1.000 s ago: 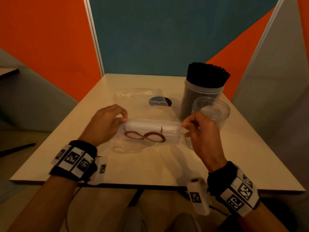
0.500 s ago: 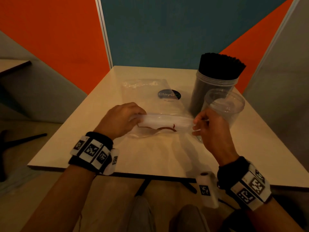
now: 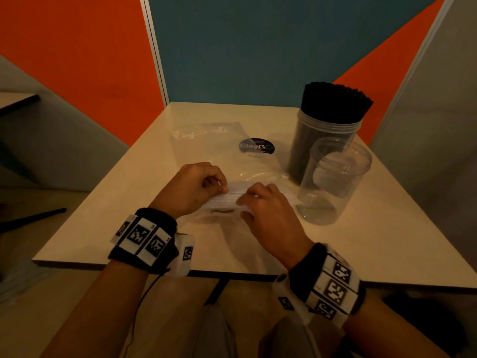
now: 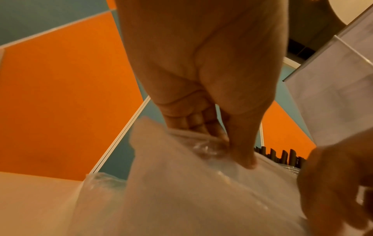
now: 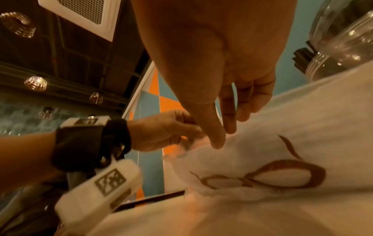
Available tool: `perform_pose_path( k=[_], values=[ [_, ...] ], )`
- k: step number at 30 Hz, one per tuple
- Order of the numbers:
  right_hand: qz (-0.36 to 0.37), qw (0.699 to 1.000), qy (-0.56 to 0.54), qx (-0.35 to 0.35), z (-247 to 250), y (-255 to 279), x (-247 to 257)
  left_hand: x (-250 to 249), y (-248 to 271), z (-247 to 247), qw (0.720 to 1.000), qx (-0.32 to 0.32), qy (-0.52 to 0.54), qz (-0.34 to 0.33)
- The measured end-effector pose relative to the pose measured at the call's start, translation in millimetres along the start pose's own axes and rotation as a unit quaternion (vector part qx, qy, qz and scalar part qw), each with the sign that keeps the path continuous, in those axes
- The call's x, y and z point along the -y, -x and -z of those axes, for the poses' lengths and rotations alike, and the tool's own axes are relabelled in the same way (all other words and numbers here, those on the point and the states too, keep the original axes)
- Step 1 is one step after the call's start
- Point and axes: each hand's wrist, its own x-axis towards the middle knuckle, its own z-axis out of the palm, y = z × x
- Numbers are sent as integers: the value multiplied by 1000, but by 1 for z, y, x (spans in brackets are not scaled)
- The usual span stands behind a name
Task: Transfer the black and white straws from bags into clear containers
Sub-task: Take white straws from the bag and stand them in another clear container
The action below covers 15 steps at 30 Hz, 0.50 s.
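Observation:
A clear bag of white straws (image 3: 229,196) with a red-brown loop mark (image 5: 262,175) is held just above the table, between both hands. My left hand (image 3: 219,186) pinches the bag's left end with thumb and curled fingers (image 4: 226,143). Close beside it, my right hand (image 3: 245,200) lies over the bag's middle, with thumb and forefinger (image 5: 223,137) closing on the plastic. An empty clear container (image 3: 335,182) stands upright right of the hands. Behind it a second clear container (image 3: 327,140) is packed with black straws (image 3: 335,102).
An empty flat plastic bag with a dark round sticker (image 3: 256,146) lies on the table (image 3: 374,244) beyond the hands. Orange, blue and grey partition walls close in the table's far and right sides. The table's near edge runs just under my wrists.
My right hand has slid left along the bag from its right end to beside my left hand. The bag has turned, so its loop mark is now hidden in the head view.

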Motion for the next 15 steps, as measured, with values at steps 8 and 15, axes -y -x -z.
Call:
perform_pose_path(
  k=[8,15],
  values=[
    [11,994,112,12,-26,1,-2,12,-4,3,987,-71,-68,-128],
    [63,996,48,42,-11,-9,6,13,-6,-1,993,-41,-26,-112]
  ],
)
